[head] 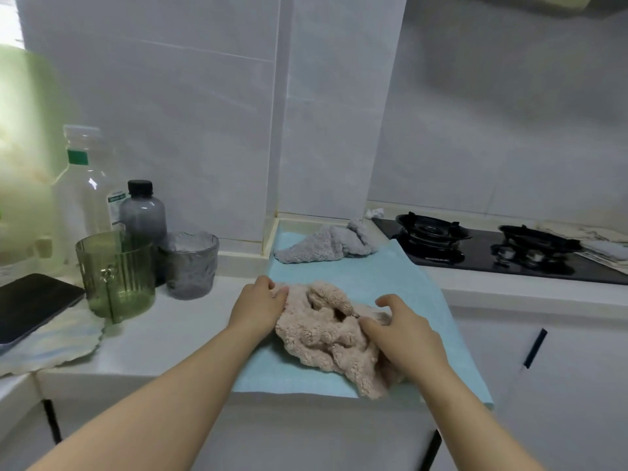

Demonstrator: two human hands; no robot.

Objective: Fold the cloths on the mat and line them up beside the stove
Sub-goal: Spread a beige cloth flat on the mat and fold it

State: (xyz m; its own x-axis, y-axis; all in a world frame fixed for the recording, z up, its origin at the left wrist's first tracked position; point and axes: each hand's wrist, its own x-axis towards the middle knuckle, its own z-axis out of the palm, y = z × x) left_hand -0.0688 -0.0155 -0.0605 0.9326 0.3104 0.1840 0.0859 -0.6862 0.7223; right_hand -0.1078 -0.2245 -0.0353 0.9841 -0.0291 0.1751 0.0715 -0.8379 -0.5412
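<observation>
The left hand (261, 302) and right hand (406, 333) each curl their grip into the crumpled beige cloth (319, 331), probably to spread it flat on the mat (356, 277).

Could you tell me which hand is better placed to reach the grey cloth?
Left hand, probably: it sits at the far edge of the beige cloth, closest to the grey cloth; the right hand lies nearer the person.

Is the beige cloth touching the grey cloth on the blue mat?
Apart. The head view plainly shows a strip of bare blue mat between the beige cloth in front and the grey cloth behind.
</observation>
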